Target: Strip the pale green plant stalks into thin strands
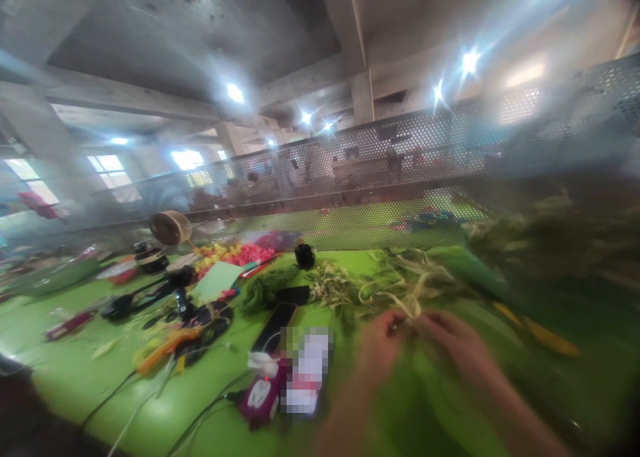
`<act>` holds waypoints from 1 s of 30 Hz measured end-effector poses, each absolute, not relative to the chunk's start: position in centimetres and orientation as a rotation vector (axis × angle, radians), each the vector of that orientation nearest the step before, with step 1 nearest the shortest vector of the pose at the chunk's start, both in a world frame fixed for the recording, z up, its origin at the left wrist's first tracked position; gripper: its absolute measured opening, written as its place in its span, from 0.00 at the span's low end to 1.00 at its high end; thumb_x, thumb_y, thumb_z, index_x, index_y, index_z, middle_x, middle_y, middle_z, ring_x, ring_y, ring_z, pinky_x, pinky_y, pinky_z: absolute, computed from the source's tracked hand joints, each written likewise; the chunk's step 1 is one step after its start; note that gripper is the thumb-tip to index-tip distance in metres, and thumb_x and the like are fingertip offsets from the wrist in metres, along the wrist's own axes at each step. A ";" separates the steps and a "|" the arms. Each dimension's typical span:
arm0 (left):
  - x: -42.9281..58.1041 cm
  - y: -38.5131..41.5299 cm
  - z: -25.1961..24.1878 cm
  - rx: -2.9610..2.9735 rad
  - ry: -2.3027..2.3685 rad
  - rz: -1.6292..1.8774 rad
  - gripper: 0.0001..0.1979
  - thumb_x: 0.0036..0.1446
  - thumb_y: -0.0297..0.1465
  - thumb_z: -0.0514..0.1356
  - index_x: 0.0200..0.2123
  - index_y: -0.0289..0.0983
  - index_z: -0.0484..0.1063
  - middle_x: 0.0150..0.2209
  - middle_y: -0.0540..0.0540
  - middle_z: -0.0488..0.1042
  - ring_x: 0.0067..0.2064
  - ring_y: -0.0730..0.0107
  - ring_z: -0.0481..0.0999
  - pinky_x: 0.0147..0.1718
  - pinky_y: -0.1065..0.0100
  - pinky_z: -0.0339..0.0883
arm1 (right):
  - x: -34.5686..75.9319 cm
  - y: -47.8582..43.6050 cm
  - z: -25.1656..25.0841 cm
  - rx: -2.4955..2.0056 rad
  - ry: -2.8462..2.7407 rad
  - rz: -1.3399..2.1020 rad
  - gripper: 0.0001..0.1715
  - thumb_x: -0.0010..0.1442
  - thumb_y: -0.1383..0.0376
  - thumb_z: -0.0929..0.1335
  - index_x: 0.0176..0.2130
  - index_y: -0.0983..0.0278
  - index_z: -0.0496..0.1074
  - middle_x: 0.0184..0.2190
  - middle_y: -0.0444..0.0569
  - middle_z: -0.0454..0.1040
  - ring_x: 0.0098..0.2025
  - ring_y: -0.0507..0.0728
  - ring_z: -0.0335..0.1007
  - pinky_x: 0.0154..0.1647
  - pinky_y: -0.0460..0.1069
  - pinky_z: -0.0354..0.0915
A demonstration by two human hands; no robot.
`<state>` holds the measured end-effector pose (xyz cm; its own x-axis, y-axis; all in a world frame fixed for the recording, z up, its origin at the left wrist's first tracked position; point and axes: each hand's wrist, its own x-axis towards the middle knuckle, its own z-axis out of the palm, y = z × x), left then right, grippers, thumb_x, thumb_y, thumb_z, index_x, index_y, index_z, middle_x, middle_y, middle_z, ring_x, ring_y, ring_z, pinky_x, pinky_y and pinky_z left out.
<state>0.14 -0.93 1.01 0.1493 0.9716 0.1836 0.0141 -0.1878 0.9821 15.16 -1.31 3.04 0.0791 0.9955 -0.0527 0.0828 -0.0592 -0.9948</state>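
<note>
My left hand (pixel 379 347) is closed in a pinch, fingertips at the near end of a pale green leafy strand (pixel 411 302). Right beside it my right hand (pixel 457 342) pinches the same strand, and the two sets of fingertips almost meet. The strand looks like artificial foliage, but blur hides its exact kind. Just beyond the hands, more loose pale green strands (pixel 425 270) spread over the green table (pixel 200 437). A heap of small whitish-green pieces (pixel 333 285) lies to their left.
Left of my hands lie a phone with a lit screen (pixel 307 373), a purple tissue pack (pixel 260 397), a dark phone (pixel 275 327) and a corded orange glue gun (pixel 167 350). Pink pieces (pixel 253 253) sit farther back. A perforated metal panel (pixel 320 223) borders the table; dark foliage (pixel 550 243) rises at right.
</note>
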 end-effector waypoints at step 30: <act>1.1 -1.5 1.3 1.419 0.867 1.001 0.14 0.48 0.38 0.64 0.34 0.34 0.75 0.30 0.45 0.73 0.30 0.72 0.68 0.28 0.72 0.60 | 17.4 0.1 2.1 -1.148 -1.713 0.514 0.13 0.55 0.54 0.66 0.32 0.57 0.77 0.45 0.51 0.75 0.53 0.64 0.65 0.54 0.60 0.59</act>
